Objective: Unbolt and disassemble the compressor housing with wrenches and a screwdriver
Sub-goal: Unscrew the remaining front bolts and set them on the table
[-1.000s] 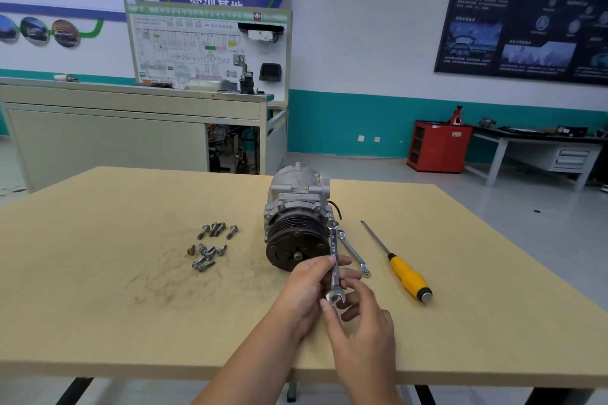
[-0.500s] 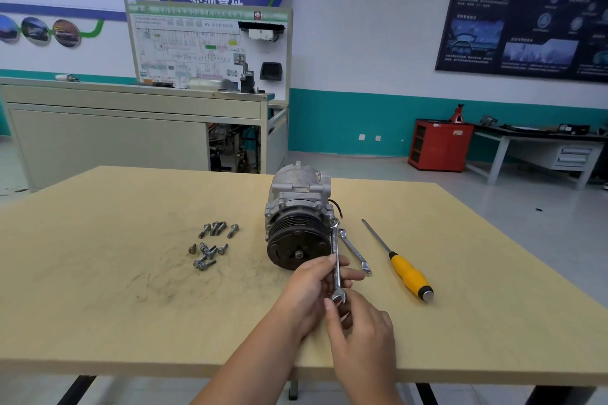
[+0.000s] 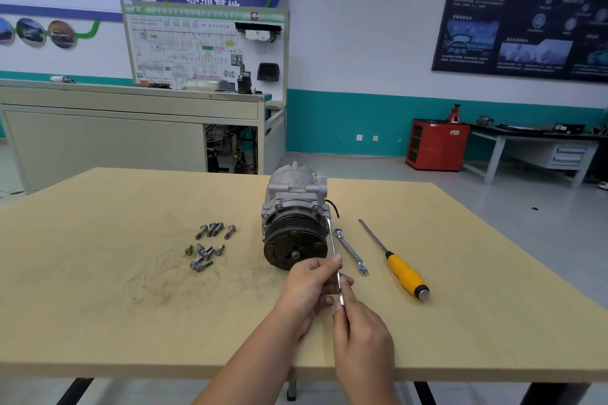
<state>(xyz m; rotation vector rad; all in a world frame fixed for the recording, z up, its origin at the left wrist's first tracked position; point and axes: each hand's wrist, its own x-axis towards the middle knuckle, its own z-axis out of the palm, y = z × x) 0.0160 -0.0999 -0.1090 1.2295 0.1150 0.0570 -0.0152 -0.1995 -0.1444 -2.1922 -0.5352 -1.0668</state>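
Compressor point(image 3: 296, 223) is sitting on the table point(image 3: 98, 306), pulley face pointing toward the person. Both hands are working one wrench point(image 3: 332, 242) just right of the compressor's pulley. Left hand point(image 3: 309, 286) is pinching the shank between thumb and fingertips, right in front of the pulley. Right hand point(image 3: 362, 339) is pinching the near end, further out from the compressor. Wrench is showing edge-on, far end reaching up to the compressor's right flange. Can't tell if the head is actually sitting on a bolt there.

Risks, my read:
- **Slip:** both grips are looking like light fingertip pinches, not full wraps. If force is going in now, the wrench is likely slipping off and rounding the bolt head, or knuckles are hitting the pulley.
- **Compressor moving:** nothing is bracing it, since both hands are on the tool. Torque is likely rolling or sliding it, maybe toward the loose bolts point(image 3: 207, 246) lying left of the compressor.
- **Knocking tools:** a slip rightward is sending a hand into the second wrench point(image 3: 350, 251) lying just right of the compressor, or the yellow-handled screwdriver point(image 3: 404, 273) further right of it.
- **Crooked seating:** the thin edge-on angle is suggesting the head may be going on crooked, which is making the slip more likely.
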